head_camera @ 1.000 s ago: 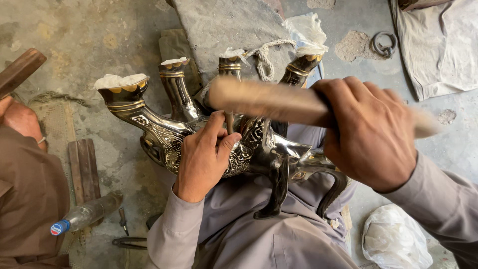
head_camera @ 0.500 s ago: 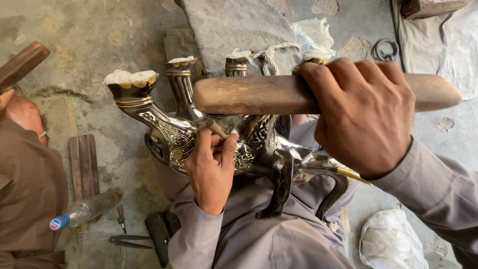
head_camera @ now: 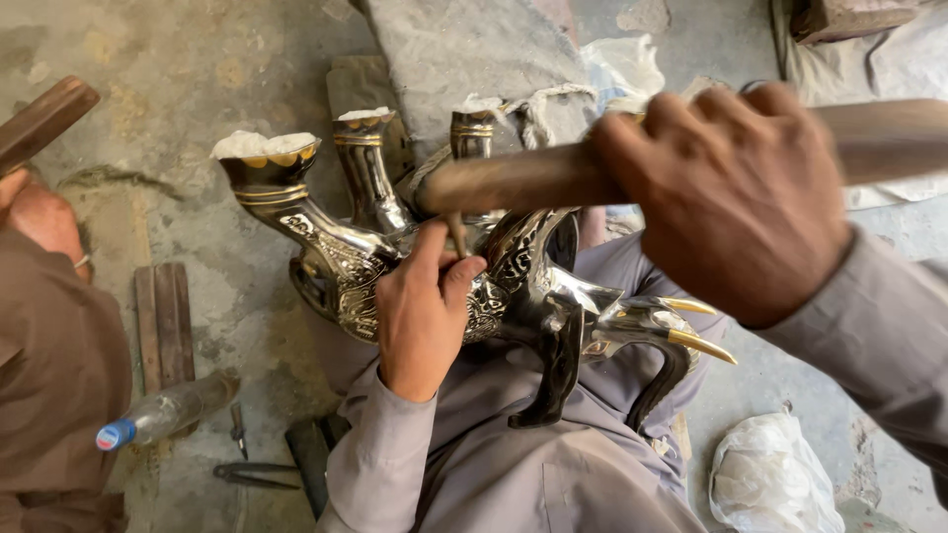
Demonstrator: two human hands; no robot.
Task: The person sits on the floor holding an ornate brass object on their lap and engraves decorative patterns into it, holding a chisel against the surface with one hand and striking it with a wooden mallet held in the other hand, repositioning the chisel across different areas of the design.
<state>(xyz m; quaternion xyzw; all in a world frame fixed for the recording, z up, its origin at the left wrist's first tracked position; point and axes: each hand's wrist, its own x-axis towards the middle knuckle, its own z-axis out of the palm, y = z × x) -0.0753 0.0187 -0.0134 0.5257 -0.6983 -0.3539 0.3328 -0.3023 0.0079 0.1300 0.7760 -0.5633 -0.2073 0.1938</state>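
- At far left, another person's hand [head_camera: 38, 212] and a plastic bottle [head_camera: 163, 413] lying on the floor [head_camera: 197, 69].
- Left hand [head_camera: 427, 308] pinches a small punch [head_camera: 457, 235] upright against the ornate metal animal figure [head_camera: 346, 262], which lies legs-up across the lap.
- Right hand [head_camera: 736, 202] is clenched on a wooden mallet [head_camera: 513, 180] raised above.
- Judgement: chasing mid-strike; the next blow needs the punch square.
- The figure is silvery, engraved, with gold tips.

Your right hand [head_camera: 736, 202] hides the middle of the wooden mallet [head_camera: 513, 178], which is motion-blurred and runs off the right edge. Your left hand [head_camera: 425, 306] covers part of the engraved metal figure [head_camera: 346, 262]; the small tool [head_camera: 457, 235] pinched there is mostly hidden. Another person [head_camera: 44, 345] is cut off at the left edge.
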